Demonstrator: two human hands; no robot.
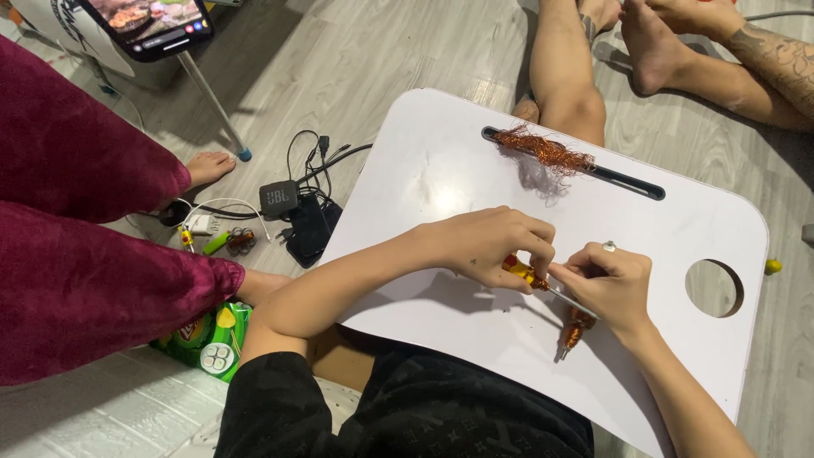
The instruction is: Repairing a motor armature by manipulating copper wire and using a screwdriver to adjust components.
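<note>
— Pinched between thumb and fingers, the left hand (pixel 492 246) holds a small yellow-and-orange coil (pixel 521 271) just above the white lap table (pixel 441 161). Do you see it?

— Yes. Fingers are closed on it, knuckles up. What lies off to the left?

— On the floor, a green snack bag (pixel 208 335) by the knee, then a small black speaker (pixel 278 198) with a tangle of black cables (pixel 315 157) beside it (all well apart from the work).

— And to the right of the coil?

— The right hand (pixel 612 284), touching the left at the fingertips. It is closed on a thin metal tool (pixel 570 303), held like a pen, tip toward the coil. A second copper-wound piece (pixel 572 335) sticks out below that hand, resting on the table.

— What would make this go well, in your view?

— I'd judge a steady left pinch matters most, wrists braced on the table, and the tool's tip worked gently so the fine wire lifts without snapping.

— And the loose copper?

— A clump of copper wire (pixel 547 151) sits on the slot (pixel 627 182) near the table's far edge; a round hole (pixel 714 288) is further right.
</note>
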